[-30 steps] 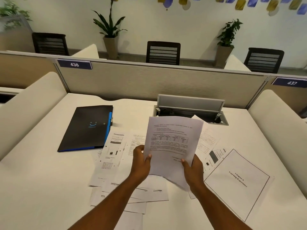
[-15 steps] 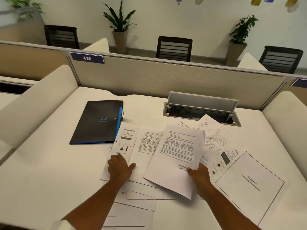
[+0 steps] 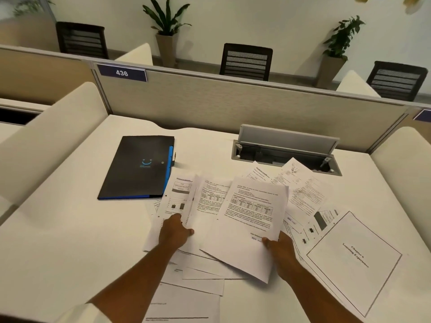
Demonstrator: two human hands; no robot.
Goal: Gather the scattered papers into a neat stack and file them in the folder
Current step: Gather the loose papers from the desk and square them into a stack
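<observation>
Gathering step under way: loose sheets being collected, folder not yet opened.

The right hand (image 3: 281, 249) pinches the near right corner of a printed sheet with a table (image 3: 250, 220), thumb on top, holding it lifted over the pile. The left hand (image 3: 175, 231) grips the near edges of two overlapping chart pages (image 3: 184, 201), thumb over the paper. Around them scattered papers (image 3: 300, 190) fan right toward a bordered title page (image 3: 354, 259), with more near the body. The closed black folder (image 3: 140, 167) lies far left, just beside the pile. Next, judging by this, the two handfuls need merging and squaring before the rest.
</observation>
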